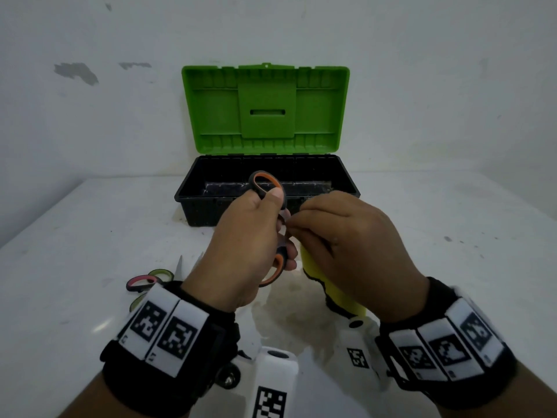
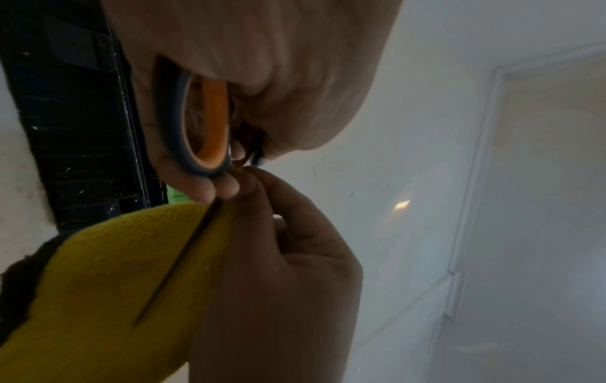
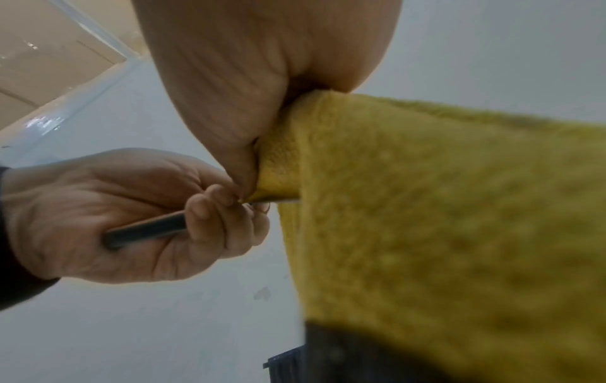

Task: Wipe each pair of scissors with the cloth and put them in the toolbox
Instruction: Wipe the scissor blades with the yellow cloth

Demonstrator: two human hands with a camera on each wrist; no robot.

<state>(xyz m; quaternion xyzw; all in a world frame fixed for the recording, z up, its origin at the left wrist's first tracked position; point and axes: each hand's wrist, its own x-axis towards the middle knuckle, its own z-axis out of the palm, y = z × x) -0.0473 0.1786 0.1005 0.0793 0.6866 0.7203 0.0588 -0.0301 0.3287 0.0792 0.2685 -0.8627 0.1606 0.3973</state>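
My left hand [image 1: 250, 242] grips the handles of the orange-and-grey scissors [image 1: 266, 184] in front of the toolbox; its orange loop [image 2: 206, 121] fills the left wrist view. My right hand [image 1: 346, 248] holds the yellow cloth [image 1: 334, 285] pinched around the blades, which are hidden inside the fold. In the left wrist view a thin blade edge [image 2: 183, 259] lies against the cloth [image 2: 108, 292]. The right wrist view has the cloth [image 3: 442, 220] draped from my right palm and my left hand [image 3: 131, 220] around a dark handle. The toolbox [image 1: 268, 188] stands open, black base, green lid [image 1: 265, 110] upright.
Two more pairs of scissors, one pink-handled [image 1: 141, 283] and one yellow-green-handled [image 1: 161, 274], lie on the white table [image 1: 90, 236] left of my left wrist. A white wall [image 1: 90, 116] rises behind the toolbox. The table's left edge runs diagonally at the far left.
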